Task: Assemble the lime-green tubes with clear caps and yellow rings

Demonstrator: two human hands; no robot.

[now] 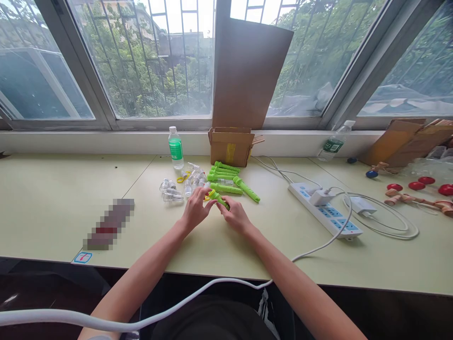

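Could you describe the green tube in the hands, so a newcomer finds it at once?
Start at the cardboard box in the middle, near the windows. Green tubes lie before it. The wanted tube is the only one held, between left hand and right hand.

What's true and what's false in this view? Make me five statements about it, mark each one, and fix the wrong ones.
1. The right hand holds a green piece. True.
2. The left hand rests on the power strip. False: it is up at the green piece, and the strip lies off to the right.
3. The cardboard box stands behind the loose green pieces. True.
4. The bottle behind the clear plastic pieces lies on its side. False: it stands upright.
5. The red balls are to the right of the power strip. True.
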